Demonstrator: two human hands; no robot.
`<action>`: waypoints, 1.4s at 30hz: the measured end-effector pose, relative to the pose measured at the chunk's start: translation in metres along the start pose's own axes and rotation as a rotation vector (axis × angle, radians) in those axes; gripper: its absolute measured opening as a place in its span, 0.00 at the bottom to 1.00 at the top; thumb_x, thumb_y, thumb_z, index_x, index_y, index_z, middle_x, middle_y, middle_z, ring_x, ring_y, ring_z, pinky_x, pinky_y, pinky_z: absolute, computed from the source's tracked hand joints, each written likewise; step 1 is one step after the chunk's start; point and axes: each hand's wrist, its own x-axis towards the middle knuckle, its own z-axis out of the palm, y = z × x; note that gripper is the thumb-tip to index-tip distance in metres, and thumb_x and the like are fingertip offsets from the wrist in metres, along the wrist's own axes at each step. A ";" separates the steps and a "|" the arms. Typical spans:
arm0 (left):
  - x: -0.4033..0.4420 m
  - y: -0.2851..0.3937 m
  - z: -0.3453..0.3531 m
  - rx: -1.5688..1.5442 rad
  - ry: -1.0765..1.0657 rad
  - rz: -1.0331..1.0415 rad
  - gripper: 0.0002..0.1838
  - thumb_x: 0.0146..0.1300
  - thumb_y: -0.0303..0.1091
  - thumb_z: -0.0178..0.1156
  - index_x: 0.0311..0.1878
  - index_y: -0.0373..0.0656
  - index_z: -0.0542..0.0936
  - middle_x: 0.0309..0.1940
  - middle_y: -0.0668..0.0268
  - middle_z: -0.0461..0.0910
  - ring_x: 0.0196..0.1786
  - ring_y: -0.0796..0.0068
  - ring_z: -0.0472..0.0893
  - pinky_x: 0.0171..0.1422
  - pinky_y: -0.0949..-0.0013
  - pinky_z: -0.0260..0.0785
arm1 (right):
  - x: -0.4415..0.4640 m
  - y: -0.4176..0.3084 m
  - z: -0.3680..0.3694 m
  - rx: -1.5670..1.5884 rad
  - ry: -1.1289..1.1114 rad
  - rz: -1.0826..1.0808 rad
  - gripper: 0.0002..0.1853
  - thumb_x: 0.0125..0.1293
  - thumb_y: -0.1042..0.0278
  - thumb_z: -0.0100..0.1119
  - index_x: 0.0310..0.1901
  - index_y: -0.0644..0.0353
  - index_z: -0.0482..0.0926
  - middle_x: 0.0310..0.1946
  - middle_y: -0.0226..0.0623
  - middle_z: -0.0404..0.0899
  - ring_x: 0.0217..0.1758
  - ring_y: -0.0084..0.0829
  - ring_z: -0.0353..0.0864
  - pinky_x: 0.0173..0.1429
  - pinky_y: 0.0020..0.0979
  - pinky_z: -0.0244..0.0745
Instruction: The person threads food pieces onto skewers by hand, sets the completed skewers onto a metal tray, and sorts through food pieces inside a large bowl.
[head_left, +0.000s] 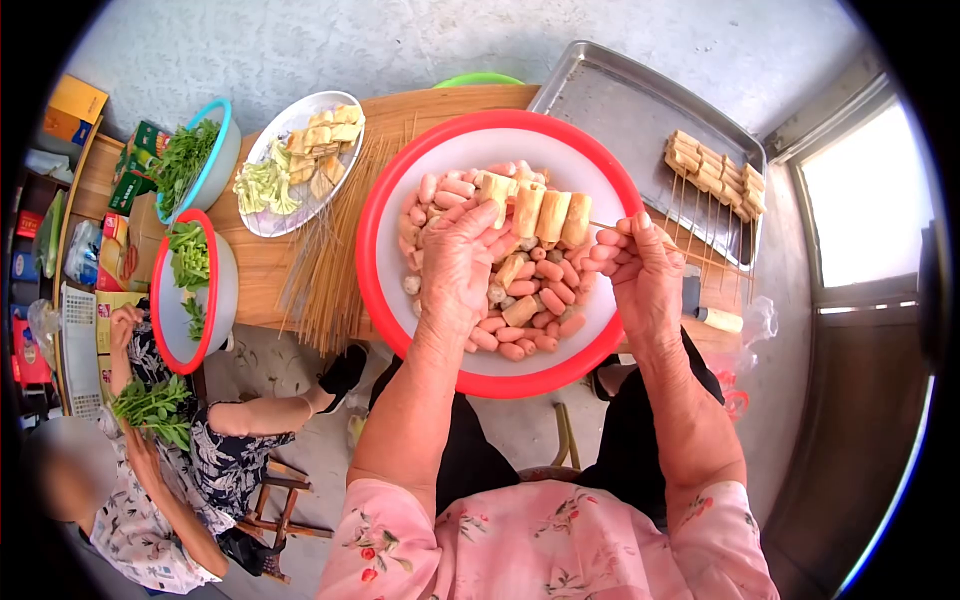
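Over a large red-rimmed basin point(372, 240), my left hand point(462, 262) pinches the leftmost of several yellowish rolls point(553, 215), which look like tofu-skin rolls. They sit side by side on a thin wooden skewer point(598, 226). The bare end of that skewer is held between the fingertips of my right hand point(645, 262), whose fingers are curled. Below both hands, the basin holds many small pink sausages point(515, 315), more rolls and some greyish balls. My left hand hides part of the basin's contents.
Loose skewers point(335, 270) lie left of the basin, beside a plate point(262, 220) of cut vegetables and rolls. A metal tray point(620, 110) with finished skewers point(712, 170) is at right, near a knife point(720, 320). A seated person point(160, 490) with leafy greens is at left, by two basins.
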 end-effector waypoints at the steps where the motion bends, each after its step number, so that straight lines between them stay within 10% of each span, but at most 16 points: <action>1: 0.002 -0.002 -0.003 0.000 -0.001 -0.001 0.10 0.61 0.28 0.59 0.45 0.37 0.78 0.41 0.62 0.80 0.45 0.67 0.80 0.56 0.61 0.71 | 0.001 0.001 0.000 0.017 -0.003 0.019 0.12 0.69 0.63 0.52 0.37 0.66 0.76 0.31 0.47 0.82 0.29 0.34 0.83 0.36 0.32 0.83; 16: 0.010 0.003 -0.013 0.059 0.060 0.085 0.17 0.61 0.29 0.57 0.53 0.37 0.71 0.47 0.60 0.77 0.47 0.64 0.80 0.47 0.59 0.76 | -0.013 0.003 0.024 -0.066 -0.053 0.395 0.18 0.70 0.57 0.49 0.42 0.68 0.76 0.29 0.40 0.81 0.27 0.28 0.81 0.36 0.30 0.82; 18: 0.016 0.008 -0.018 0.099 0.105 0.183 0.15 0.61 0.29 0.58 0.50 0.37 0.73 0.46 0.59 0.78 0.45 0.64 0.81 0.47 0.60 0.76 | -0.022 -0.008 0.025 -0.562 -0.074 0.241 0.14 0.70 0.62 0.51 0.39 0.66 0.79 0.26 0.36 0.81 0.26 0.23 0.80 0.31 0.22 0.75; 22: 0.020 0.010 -0.025 0.110 0.137 0.228 0.13 0.61 0.30 0.60 0.47 0.37 0.76 0.41 0.59 0.80 0.44 0.67 0.81 0.45 0.62 0.75 | -0.005 -0.019 0.007 -1.321 -0.237 -0.977 0.11 0.56 0.73 0.62 0.42 0.58 0.81 0.30 0.40 0.78 0.27 0.41 0.77 0.31 0.34 0.74; 26: 0.023 0.013 -0.031 0.114 0.130 0.189 0.13 0.60 0.29 0.60 0.48 0.36 0.76 0.43 0.58 0.80 0.42 0.67 0.82 0.44 0.66 0.75 | -0.009 -0.029 -0.016 -1.568 -0.283 -0.433 0.11 0.59 0.68 0.60 0.43 0.57 0.80 0.32 0.40 0.80 0.35 0.42 0.79 0.40 0.38 0.74; 34: 0.021 0.013 -0.012 0.097 -0.012 0.216 0.18 0.63 0.36 0.59 0.52 0.34 0.74 0.46 0.56 0.79 0.47 0.66 0.80 0.50 0.64 0.75 | -0.014 -0.053 -0.050 -1.190 -0.399 -0.314 0.08 0.65 0.65 0.56 0.39 0.59 0.81 0.24 0.35 0.79 0.25 0.31 0.78 0.32 0.31 0.72; 37: 0.020 0.006 -0.012 0.196 0.021 0.137 0.21 0.63 0.42 0.60 0.54 0.38 0.73 0.47 0.58 0.76 0.45 0.68 0.79 0.50 0.66 0.73 | -0.010 -0.066 -0.065 -0.990 -0.090 -0.144 0.12 0.66 0.63 0.57 0.38 0.64 0.81 0.17 0.22 0.67 0.21 0.14 0.65 0.25 0.20 0.62; 42: 0.021 -0.001 -0.016 0.277 0.006 0.036 0.18 0.65 0.41 0.58 0.53 0.41 0.73 0.42 0.62 0.79 0.43 0.73 0.79 0.47 0.70 0.73 | 0.014 -0.081 -0.103 -0.697 0.406 -0.160 0.10 0.63 0.66 0.57 0.36 0.65 0.82 0.15 0.25 0.68 0.17 0.16 0.63 0.20 0.22 0.58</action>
